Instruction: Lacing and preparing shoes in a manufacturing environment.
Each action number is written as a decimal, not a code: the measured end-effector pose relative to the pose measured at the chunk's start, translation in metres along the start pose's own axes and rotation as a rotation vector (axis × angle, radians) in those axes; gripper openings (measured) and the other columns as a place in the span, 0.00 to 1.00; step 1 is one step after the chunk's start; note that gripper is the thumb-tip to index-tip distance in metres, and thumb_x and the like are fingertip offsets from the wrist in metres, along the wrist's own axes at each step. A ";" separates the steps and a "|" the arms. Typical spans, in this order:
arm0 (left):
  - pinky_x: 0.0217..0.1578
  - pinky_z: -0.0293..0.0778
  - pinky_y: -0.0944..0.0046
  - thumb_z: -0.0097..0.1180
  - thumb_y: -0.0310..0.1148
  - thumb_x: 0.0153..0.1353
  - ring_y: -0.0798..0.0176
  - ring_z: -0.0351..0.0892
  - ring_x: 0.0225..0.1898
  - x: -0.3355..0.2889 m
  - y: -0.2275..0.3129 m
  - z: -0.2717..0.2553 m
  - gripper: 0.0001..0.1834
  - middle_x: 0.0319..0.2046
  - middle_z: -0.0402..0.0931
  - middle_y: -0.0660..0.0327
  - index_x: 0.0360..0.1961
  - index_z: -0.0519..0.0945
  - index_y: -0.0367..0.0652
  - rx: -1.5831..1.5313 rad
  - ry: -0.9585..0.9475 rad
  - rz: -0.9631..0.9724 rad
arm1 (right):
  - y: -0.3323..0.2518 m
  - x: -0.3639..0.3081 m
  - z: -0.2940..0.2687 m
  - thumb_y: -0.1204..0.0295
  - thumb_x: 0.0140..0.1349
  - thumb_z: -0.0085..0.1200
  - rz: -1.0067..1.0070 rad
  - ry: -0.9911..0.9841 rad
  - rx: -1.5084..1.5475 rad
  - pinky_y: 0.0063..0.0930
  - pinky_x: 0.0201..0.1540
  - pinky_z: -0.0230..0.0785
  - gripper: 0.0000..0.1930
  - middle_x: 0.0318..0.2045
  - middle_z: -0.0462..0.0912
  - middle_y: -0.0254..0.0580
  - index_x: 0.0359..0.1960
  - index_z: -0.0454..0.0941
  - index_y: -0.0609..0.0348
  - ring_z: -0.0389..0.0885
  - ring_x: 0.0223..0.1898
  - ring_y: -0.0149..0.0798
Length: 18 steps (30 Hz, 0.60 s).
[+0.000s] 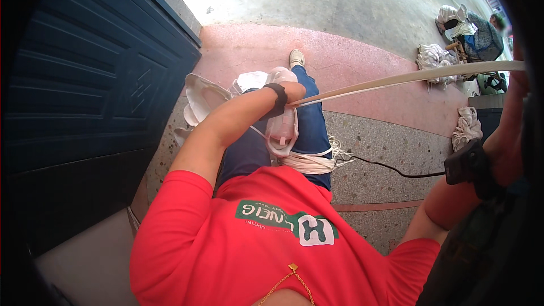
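A white shoe (280, 130) with a pinkish see-through part lies in my lap between my thighs. My left hand (293, 92), wearing a black wrist strap, curls over its middle; most of the fingers are hidden. From beside that hand an off-white flat shoelace (408, 79) runs taut in two strands, far out to the right. At the right rim my raised right hand (514, 82) is closed on the lace's other end, its fingers partly lost in shadow. A bundle of off-white laces (311, 162) is wrapped round my right thigh.
More white shoes (205, 97) sit left of my legs, near a dark blue panelled door (107, 73). Piles of white laces or cloth (435, 59) lie on the floor at right. Beyond them a person (481, 37) sits. A black cable (396, 172) leads to my right wrist device.
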<state>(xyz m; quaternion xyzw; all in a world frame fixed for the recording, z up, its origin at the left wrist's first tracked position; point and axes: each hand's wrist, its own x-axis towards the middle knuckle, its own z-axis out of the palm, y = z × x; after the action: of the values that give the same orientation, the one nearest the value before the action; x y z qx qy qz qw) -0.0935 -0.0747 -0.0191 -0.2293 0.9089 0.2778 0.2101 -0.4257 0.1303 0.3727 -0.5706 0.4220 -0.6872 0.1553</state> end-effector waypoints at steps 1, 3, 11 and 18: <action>0.37 0.80 0.51 0.62 0.32 0.52 0.46 0.87 0.37 0.005 0.002 0.001 0.11 0.32 0.86 0.47 0.33 0.88 0.36 -0.023 -0.045 0.009 | 0.000 0.001 -0.005 0.69 0.77 0.49 0.002 0.008 -0.009 0.33 0.58 0.72 0.12 0.44 0.85 0.45 0.52 0.78 0.65 0.81 0.43 0.36; 0.37 0.80 0.50 0.62 0.32 0.52 0.46 0.87 0.38 0.014 -0.003 0.004 0.12 0.33 0.86 0.46 0.33 0.88 0.35 -0.014 -0.105 0.036 | 0.001 0.007 -0.012 0.69 0.77 0.49 0.007 0.021 -0.013 0.33 0.58 0.72 0.13 0.44 0.85 0.45 0.53 0.78 0.65 0.81 0.44 0.36; 0.42 0.78 0.54 0.62 0.36 0.58 0.50 0.86 0.39 0.021 -0.027 0.019 0.14 0.34 0.86 0.47 0.40 0.88 0.38 -0.265 0.090 -0.023 | 0.012 0.041 -0.056 0.69 0.77 0.48 0.094 0.127 -0.015 0.34 0.61 0.72 0.13 0.46 0.85 0.46 0.54 0.78 0.65 0.81 0.47 0.37; 0.50 0.75 0.61 0.64 0.33 0.62 0.58 0.83 0.47 -0.070 0.001 -0.042 0.14 0.43 0.85 0.56 0.48 0.86 0.42 -0.490 0.092 0.369 | 0.057 0.081 -0.135 0.69 0.77 0.48 0.222 0.283 0.031 0.35 0.63 0.72 0.14 0.48 0.84 0.46 0.55 0.77 0.66 0.82 0.50 0.39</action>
<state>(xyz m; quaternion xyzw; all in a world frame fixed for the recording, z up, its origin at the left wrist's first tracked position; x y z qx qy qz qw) -0.0484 -0.0782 0.0489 -0.1166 0.8497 0.5114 0.0535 -0.5886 0.0945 0.3830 -0.4155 0.4894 -0.7457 0.1782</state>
